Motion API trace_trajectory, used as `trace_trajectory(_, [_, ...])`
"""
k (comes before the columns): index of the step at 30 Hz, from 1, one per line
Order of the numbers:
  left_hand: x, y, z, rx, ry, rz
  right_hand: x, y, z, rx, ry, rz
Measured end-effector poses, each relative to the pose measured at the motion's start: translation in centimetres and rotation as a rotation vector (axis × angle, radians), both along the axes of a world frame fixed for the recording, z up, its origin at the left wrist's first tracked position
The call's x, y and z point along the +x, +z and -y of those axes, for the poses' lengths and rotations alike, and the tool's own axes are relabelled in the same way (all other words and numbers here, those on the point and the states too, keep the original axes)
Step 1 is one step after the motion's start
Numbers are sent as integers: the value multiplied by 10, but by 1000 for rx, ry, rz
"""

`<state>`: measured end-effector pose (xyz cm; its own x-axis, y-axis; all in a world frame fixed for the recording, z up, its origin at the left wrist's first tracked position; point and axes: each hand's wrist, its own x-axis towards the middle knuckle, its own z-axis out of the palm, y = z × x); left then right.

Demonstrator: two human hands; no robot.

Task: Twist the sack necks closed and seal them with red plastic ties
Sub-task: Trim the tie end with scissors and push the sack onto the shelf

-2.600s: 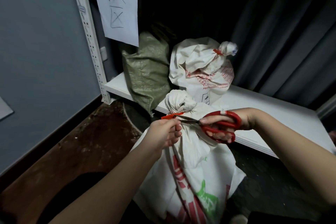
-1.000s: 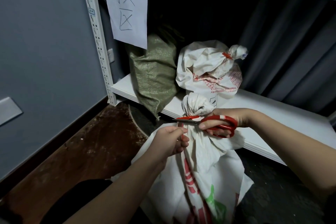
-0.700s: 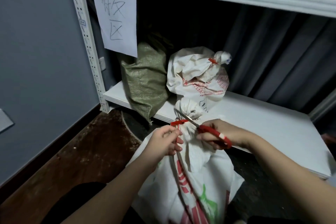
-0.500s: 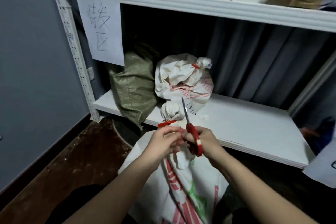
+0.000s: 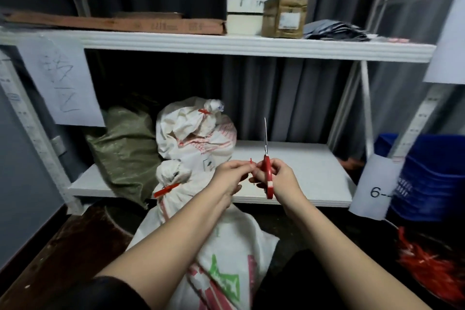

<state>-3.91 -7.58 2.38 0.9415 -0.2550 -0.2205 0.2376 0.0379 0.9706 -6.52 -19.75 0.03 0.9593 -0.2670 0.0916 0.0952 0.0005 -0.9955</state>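
Red plastic tie [image 5: 166, 190] already cinches the near sack [image 5: 206, 241] on the floor. The left hand [image 5: 230, 176] pinches a small red offcut [image 5: 251, 161]; the right hand [image 5: 281, 181] grips closed scissors [image 5: 267, 171]. Woven cloth seems soft, slippery; hold it below the twisted neck.

I see a white sack [image 5: 214, 254] near me, printed with red stripes and a green shape, its neck cinched by a red tie [image 5: 166, 189]. On the white lower shelf [image 5: 302, 171] stands a second white sack [image 5: 196, 133] with red lettering and its own red tie [image 5: 204, 111], and left of it an olive-green woven sack [image 5: 125, 148]. The scissors [image 5: 267, 166] have red handles with a white patch and a silvery blade. Far right, the crate [image 5: 432, 178] is blue; below it lies a heap of red ties [image 5: 427, 259]. The curtain [image 5: 289, 98] is dark grey.
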Motion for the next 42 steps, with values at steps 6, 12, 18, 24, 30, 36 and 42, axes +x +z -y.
trace_trajectory(6, [-12, 7, 80, 14, -90, 31, -26, 12, 78, 72, -70, 30])
trace_trajectory(12, [-29, -5, 195, 62, -307, 26, -61, -11, 180, 58, -305, -14])
trace_trajectory(18, [-44, -47, 295, 151, -519, -40, -99, -76, 289, 81, -699, -198])
trace_trajectory(24, [-37, -93, 341, 300, -602, -70, -130, -161, 380, -63, -1026, -555])
trace_trajectory(30, [-16, -126, 341, 388, -611, -75, -140, -202, 410, -168, -1071, -792])
trace_trajectory(36, [-3, -134, 327, 411, -602, -107, -142, -198, 404, -299, -1088, -855])
trace_trajectory(42, [-11, -115, 314, 412, -681, -95, -89, -155, 352, -504, -856, -740])
